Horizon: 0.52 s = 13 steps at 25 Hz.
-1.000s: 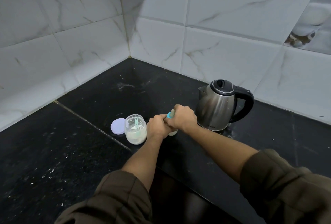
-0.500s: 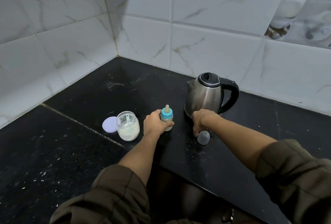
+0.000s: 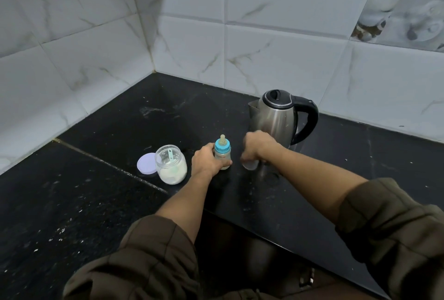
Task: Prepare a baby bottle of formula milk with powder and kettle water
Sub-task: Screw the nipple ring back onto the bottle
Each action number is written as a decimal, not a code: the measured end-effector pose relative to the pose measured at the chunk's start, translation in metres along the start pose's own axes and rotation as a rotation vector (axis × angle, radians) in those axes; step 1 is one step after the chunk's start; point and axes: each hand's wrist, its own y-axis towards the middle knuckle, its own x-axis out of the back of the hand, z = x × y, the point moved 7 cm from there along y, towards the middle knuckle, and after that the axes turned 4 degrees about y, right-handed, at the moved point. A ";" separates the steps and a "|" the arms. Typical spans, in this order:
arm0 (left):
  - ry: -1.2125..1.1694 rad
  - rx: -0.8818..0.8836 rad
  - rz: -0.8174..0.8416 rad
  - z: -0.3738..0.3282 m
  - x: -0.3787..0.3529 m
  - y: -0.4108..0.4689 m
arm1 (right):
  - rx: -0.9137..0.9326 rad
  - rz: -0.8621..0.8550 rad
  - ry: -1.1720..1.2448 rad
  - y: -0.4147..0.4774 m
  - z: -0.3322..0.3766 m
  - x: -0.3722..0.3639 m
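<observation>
The bottle (image 3: 222,155) stands upright near the surface's (image 3: 108,215) front edge, the left grip (image 3: 206,159) curled round it. The right grip (image 3: 255,148), blurred, sits just right of it over the cap (image 3: 249,165); holding it or not, I cannot tell.

One head-worn wide-angle view only. It looks forward and down on the counter (image 3: 96,203), facing the tiled wall corner (image 3: 153,69), close in.

I see a home kitchen: black stone counter (image 3: 101,203), marble-look wall tiles (image 3: 276,59), a steel electric kettle (image 3: 276,119), an open powder jar (image 3: 171,167).
</observation>
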 end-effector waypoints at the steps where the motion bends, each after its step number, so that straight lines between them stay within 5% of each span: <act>1: 0.008 -0.005 0.002 -0.003 0.001 0.000 | 0.028 -0.078 0.052 0.002 0.010 0.015; 7: 0.045 -0.005 0.011 -0.007 0.003 0.001 | 0.128 -0.359 0.189 0.001 0.050 0.077; 13: 0.050 0.001 0.025 -0.005 0.003 0.003 | 0.233 -0.223 0.166 0.005 0.072 0.052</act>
